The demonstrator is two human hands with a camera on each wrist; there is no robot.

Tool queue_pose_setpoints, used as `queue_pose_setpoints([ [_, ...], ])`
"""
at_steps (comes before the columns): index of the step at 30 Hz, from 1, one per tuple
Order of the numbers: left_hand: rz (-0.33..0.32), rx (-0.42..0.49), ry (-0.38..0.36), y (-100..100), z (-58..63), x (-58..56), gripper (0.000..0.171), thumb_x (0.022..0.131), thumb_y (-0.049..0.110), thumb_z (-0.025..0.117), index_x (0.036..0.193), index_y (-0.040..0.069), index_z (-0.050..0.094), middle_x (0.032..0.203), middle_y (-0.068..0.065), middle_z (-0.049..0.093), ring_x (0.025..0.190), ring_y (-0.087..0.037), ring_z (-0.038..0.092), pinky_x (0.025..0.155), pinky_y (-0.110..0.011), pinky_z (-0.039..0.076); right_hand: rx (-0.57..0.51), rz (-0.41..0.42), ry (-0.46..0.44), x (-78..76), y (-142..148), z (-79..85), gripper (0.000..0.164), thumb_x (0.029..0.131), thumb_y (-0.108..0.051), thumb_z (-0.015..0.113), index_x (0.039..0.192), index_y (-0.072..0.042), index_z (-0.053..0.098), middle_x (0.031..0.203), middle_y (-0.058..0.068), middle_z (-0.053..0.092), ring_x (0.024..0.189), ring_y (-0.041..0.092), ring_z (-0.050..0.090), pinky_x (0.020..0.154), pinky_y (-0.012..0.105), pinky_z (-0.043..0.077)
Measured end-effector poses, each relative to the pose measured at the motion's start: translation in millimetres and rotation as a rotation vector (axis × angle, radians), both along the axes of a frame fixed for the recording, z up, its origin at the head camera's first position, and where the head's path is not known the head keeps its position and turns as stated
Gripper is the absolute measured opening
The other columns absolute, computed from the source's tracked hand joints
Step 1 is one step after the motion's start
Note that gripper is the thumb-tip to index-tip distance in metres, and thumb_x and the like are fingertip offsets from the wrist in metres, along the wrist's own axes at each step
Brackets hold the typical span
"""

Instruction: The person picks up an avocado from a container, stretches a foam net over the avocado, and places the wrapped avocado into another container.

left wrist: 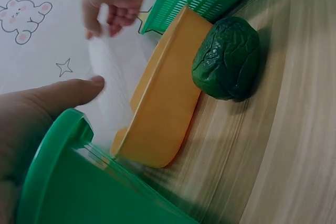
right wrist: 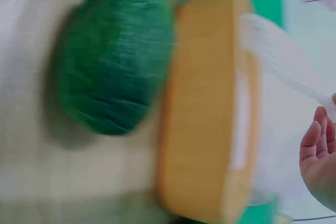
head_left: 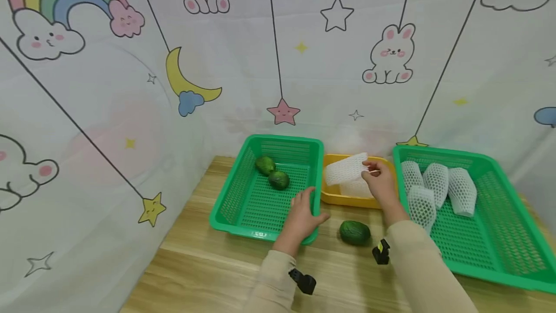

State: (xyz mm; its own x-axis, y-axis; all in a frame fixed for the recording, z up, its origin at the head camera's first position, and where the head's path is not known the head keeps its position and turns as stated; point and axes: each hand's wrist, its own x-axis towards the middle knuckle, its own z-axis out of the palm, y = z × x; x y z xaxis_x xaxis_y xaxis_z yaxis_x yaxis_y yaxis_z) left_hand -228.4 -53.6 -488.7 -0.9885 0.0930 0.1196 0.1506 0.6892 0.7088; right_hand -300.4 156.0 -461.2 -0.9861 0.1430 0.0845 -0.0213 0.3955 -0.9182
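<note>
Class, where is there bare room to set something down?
Free: the left green basket, in front of its two green fruits; the right green basket, right of the white mesh sleeves; the wooden table, left of the left basket. Crowded: the yellow tray, holding white netting, and the strip before it, with a loose green fruit.

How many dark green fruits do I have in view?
3: two fruits in the left green basket, one on the table. More may hide inside the white nets.

From here I see both arms point(head_left: 427, 267) reaching forward; the left hand point(head_left: 300, 216) lies thumb-spread, the right hand point(head_left: 380, 183) pinches.
</note>
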Motion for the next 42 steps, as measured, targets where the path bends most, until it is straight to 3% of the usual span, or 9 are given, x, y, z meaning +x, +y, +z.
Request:
queue_pose_setpoints([
  [6,0.029,-0.023,0.196,6,10.7,1.2,0.093,0.071,0.049,0.076,0.142,0.01,0.029,0.139,-0.012,0.035,0.125,-0.031,0.031,0.098,-0.048,0.034,-0.058,0.238,0.048,31.6,-1,34.8,0.03,0.09,-0.007,0.057,0.119,0.002,0.053,0.099,0.01,0.047,0.075,0.013,0.047,0.062,0.022,0.043],
  [12,-0.06,0.203,0.014,17,26.1,3.7,0.101,0.07,0.058,0.072,0.147,0.018,0.022,0.137,-0.01,0.041,0.12,-0.028,0.041,0.088,-0.049,0.043,-0.243,0.434,0.087,63.6,-4,51.7,0.034,0.092,-0.011,0.058,0.121,0.003,0.046,0.099,0.008,0.046,0.081,0.015,0.049,0.067,0.022,0.046],
  [19,-0.229,0.51,-0.09,19,24.3,8.0,0.052,0.085,0.037,0.066,0.13,0.015,0.054,0.112,-0.005,0.062,0.094,-0.015,0.059,0.075,-0.032,0.05,-0.177,0.427,-0.068,78.8,0,42.9,0.052,0.093,-0.021,0.059,0.135,0.001,0.036,0.118,0.014,0.047,0.102,0.02,0.047,0.083,0.024,0.044],
  [24,-0.271,0.619,-0.045,14,23.1,7.8,0.029,0.092,0.023,0.059,0.109,0.001,0.066,0.099,-0.014,0.066,0.084,-0.014,0.058,0.071,-0.03,0.048,-0.195,0.25,-0.046,84.1,11,36.6,0.04,0.088,-0.025,0.065,0.114,0.005,0.058,0.093,-0.001,0.063,0.085,0.01,0.056,0.072,0.023,0.048],
  [27,-0.281,0.635,-0.059,10,22.4,6.6,0.029,0.093,0.022,0.058,0.106,-0.002,0.067,0.1,-0.015,0.066,0.085,-0.012,0.057,0.073,-0.03,0.047,-0.164,0.174,-0.052,87.0,21,38.1,0.04,0.086,-0.033,0.066,0.108,0.001,0.063,0.084,-0.009,0.063,0.08,0.007,0.055,0.068,0.023,0.047],
  [29,-0.334,0.641,-0.105,10,22.2,5.8,0.037,0.09,0.026,0.061,0.121,0.004,0.061,0.108,-0.012,0.065,0.093,-0.011,0.058,0.078,-0.029,0.048,-0.157,0.195,-0.046,88.3,23,38.5,0.042,0.087,-0.034,0.065,0.111,0.001,0.062,0.088,-0.007,0.064,0.082,0.009,0.056,0.07,0.024,0.048],
  [33,-0.438,0.665,-0.186,20,24.3,6.5,0.079,0.079,0.025,0.075,0.144,0.023,0.031,0.123,-0.001,0.053,0.104,-0.014,0.054,0.085,-0.031,0.046,-0.215,0.281,0.013,90.5,11,39.0,0.044,0.089,-0.027,0.063,0.121,0.002,0.056,0.1,0.001,0.064,0.089,0.011,0.059,0.075,0.027,0.051],
  [36,-0.389,0.654,-0.161,27,22.7,6.8,0.088,0.073,0.017,0.08,0.143,0.022,0.026,0.122,0.0,0.049,0.105,-0.016,0.052,0.086,-0.033,0.045,-0.268,0.317,0.063,91.7,1,39.9,0.045,0.09,-0.019,0.062,0.127,0.004,0.05,0.108,0.003,0.061,0.094,0.009,0.059,0.077,0.027,0.051],
  [42,-0.212,0.611,-0.063,20,11.0,-0.1,0.056,0.078,0.007,0.072,0.127,0.002,0.048,0.116,-0.014,0.057,0.104,-0.028,0.055,0.085,-0.041,0.046,-0.197,0.313,0.037,85.7,5,26.5,0.042,0.096,-0.023,0.052,0.132,-0.001,0.045,0.12,0.018,0.055,0.106,0.021,0.056,0.085,0.038,0.048],
])
